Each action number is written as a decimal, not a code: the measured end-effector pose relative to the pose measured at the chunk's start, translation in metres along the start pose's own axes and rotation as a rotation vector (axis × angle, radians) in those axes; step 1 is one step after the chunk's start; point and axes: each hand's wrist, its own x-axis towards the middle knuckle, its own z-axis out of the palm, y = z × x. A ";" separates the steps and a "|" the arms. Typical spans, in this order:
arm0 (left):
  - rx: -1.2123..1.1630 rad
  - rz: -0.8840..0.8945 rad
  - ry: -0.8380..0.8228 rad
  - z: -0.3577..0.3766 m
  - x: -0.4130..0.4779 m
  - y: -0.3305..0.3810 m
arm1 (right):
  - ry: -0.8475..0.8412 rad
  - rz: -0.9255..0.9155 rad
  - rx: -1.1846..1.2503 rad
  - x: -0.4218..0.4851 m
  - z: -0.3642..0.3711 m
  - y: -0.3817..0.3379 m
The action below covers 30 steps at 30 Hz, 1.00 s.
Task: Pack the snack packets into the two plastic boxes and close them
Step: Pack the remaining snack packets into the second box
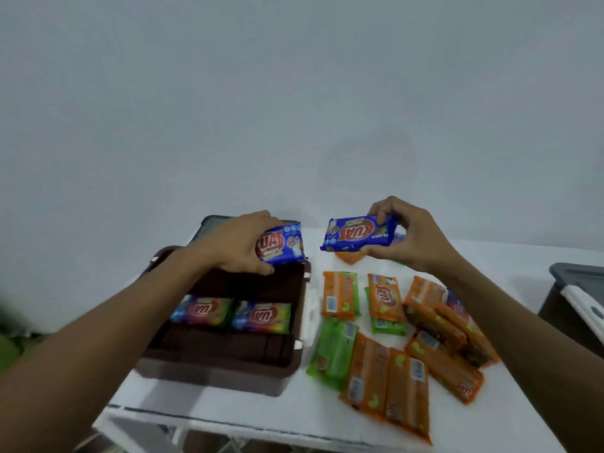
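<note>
Left hand (pixel 240 245) fingers clamp blue snack packet (pixel 284 245) over brown plastic box (pixel 228 371); right hand (pixel 415 238) pinches second blue packet (pixel 358 237). Risk: careless drop leaves crooked row, lid fouls.

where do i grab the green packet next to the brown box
Probably its near short end, coming from above on the near side: the green packet lies flat on the table, an orange packet crowds its right long edge and the brown box stands close on its left, so that end looks freest to pinch.
</note>
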 end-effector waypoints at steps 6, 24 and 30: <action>0.027 -0.007 -0.210 -0.012 -0.058 -0.068 | -0.105 0.002 -0.097 0.004 0.068 -0.056; 0.324 0.206 -0.622 0.059 -0.075 -0.111 | -0.914 0.078 -0.917 0.013 0.207 -0.080; 0.328 0.228 -0.662 0.061 -0.078 -0.113 | -1.016 0.051 -1.019 0.008 0.221 -0.077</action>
